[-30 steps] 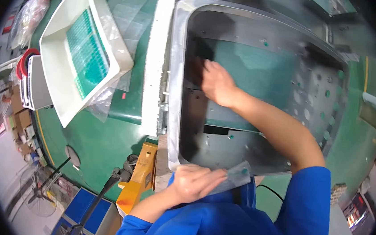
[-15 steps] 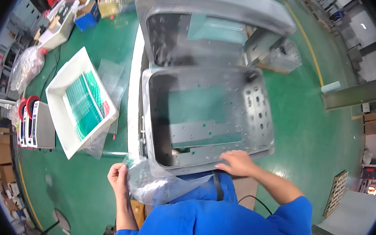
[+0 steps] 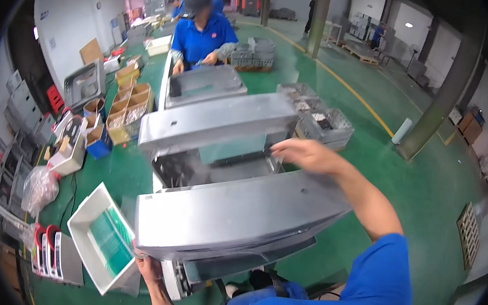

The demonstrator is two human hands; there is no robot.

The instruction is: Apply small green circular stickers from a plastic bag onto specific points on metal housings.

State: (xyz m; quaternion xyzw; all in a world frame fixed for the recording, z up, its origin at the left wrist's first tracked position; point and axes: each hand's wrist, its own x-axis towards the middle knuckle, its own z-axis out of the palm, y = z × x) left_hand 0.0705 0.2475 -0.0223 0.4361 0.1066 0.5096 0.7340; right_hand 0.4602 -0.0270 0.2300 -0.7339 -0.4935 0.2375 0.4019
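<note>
A grey metal casing (image 3: 232, 215) stands tilted up on its edge in front of me, its smooth outer side facing me. My left hand (image 3: 149, 269) is at its lower left corner, fingers partly hidden behind the edge and seemingly closed on it. Above the casing's far upper edge is my right hand (image 3: 307, 155), fingers stretched to the left; whether they touch metal I cannot tell. Just beyond stands a second grey casing (image 3: 217, 121), a dark interior showing below it. Beside my left hand is a white tray (image 3: 83, 237) holding green sheets (image 3: 111, 239).
A co-worker in blue (image 3: 205, 36) stands farther along the line at another grey casing (image 3: 209, 85). Cardboard part boxes (image 3: 128, 110) and a blue box (image 3: 99, 140) are on the left. Grey crates (image 3: 327, 125) stand on the right, near a pillar (image 3: 443, 94).
The near casing, which lay with its opening up, is now tipped up. My left hand no longer shows the clear plastic bag; my right hand has moved far forward. The view has swung up.
</note>
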